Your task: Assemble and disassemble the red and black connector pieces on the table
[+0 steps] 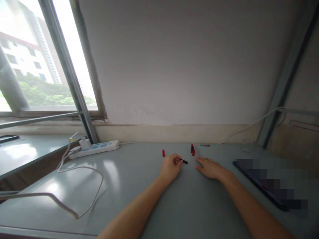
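Observation:
My left hand (pixel 171 166) is closed in a pinch around one end of a small black stick-like piece (pixel 183 161), which points to the right just above or on the desk. My right hand (pixel 209 167) lies low over the desk with its fingers spread, holding nothing that I can see. Beyond its fingertips is a faint clear piece (pixel 197 152), too indistinct to name. Beside that stand small red and black cylinders (pixel 193 152), close together. A single red cylinder (pixel 163 153) stands upright beyond my left hand.
A white power strip (pixel 99 148) with a plugged-in adapter sits back left, its cable (pixel 98 189) looping over the grey desk (pixel 124 205). Several tiny dark pieces (pixel 205 145) lie near the wall. To the right is a dark flat device (pixel 261 189), partly blurred out.

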